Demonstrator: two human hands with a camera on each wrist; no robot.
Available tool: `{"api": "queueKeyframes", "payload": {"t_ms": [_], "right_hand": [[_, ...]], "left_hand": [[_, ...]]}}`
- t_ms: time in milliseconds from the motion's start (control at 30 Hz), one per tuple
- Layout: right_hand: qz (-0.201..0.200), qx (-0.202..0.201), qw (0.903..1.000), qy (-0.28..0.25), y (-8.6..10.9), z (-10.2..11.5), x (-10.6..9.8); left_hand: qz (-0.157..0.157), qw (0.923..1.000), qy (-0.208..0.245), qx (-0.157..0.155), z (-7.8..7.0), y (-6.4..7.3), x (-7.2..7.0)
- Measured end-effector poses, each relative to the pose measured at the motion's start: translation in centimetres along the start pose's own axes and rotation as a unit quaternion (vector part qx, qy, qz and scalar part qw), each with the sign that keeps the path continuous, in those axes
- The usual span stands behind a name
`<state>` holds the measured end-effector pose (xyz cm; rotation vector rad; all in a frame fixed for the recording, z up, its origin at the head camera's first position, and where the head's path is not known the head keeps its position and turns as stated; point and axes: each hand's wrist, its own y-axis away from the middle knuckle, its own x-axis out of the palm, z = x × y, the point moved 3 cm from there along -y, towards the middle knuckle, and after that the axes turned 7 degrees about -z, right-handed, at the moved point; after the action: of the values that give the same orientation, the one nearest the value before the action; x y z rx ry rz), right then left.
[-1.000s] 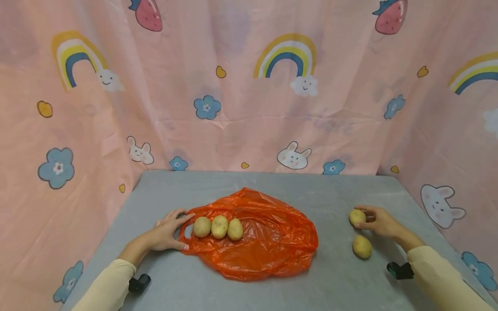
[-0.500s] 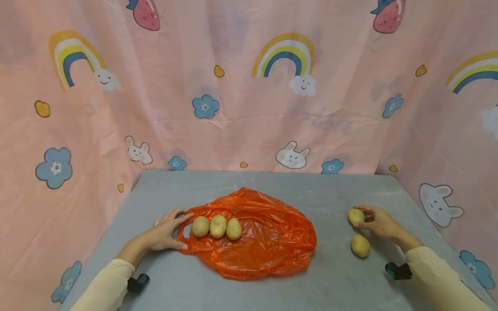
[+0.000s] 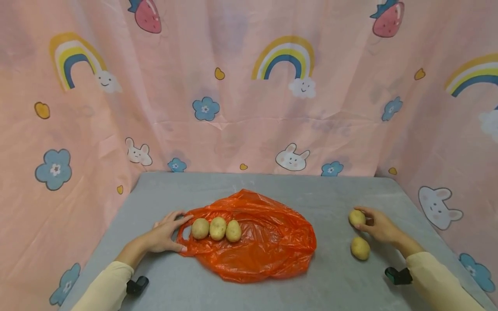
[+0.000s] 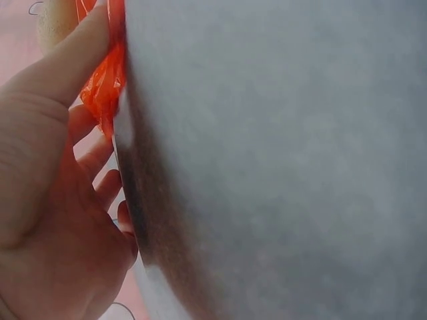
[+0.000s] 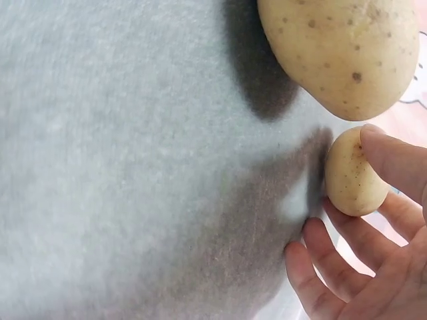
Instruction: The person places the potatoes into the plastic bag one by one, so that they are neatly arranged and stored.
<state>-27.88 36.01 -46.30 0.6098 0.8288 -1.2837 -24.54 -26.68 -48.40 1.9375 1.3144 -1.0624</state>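
Note:
An orange-red plastic bag (image 3: 268, 246) lies flat on the grey table, three potatoes (image 3: 218, 228) in a row on its left end by the handle hole. My left hand (image 3: 165, 233) rests at that end, thumb and fingers spread apart on the bag's edge. In the left wrist view its thumb lies against the crumpled film. On the right, my right hand (image 3: 381, 224) holds a potato (image 5: 353, 175) between the thumb and the fingers. Just nearer to me, another potato (image 3: 360, 248) lies loose on the table; it looms large at the top of the right wrist view.
The grey table (image 3: 330, 285) ends at a pink patterned curtain (image 3: 233, 138) that hangs behind it and along both sides. A dark wrist mount (image 3: 137, 285) sits under the left cuff, a second mount (image 3: 398, 275) under the right one.

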Motion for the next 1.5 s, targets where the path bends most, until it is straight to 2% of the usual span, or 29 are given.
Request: {"api": "queueKeyframes", "payload": {"t_ms": [200, 600, 933, 1200, 1500], "right_hand": [[-0.014, -0.011, 0.9998, -0.011, 0.3, 0.1, -0.4], [-0.023, -0.006, 0.9995, -0.022, 0.8, 1.3, -1.0], [-0.027, -0.014, 0.9993, -0.022, 0.5, 3.8, -1.5], [-0.032, -0.042, 0.9980, -0.035, 0.6, 5.7, -1.3], [-0.027, -0.035, 0.9978, -0.049, 0.6, 7.0, -0.7]], "left_hand": [[0.001, 1.0000, 0.004, -0.002, -0.2, 0.1, -0.1], [0.004, 1.0000, -0.006, 0.002, -0.2, 0.0, 0.1], [0.003, 1.0000, -0.002, -0.003, -0.4, 0.1, -0.1], [0.004, 1.0000, 0.000, -0.005, -0.3, 0.3, 0.0], [0.003, 1.0000, 0.001, -0.003, -0.4, 0.1, -0.2]]}}
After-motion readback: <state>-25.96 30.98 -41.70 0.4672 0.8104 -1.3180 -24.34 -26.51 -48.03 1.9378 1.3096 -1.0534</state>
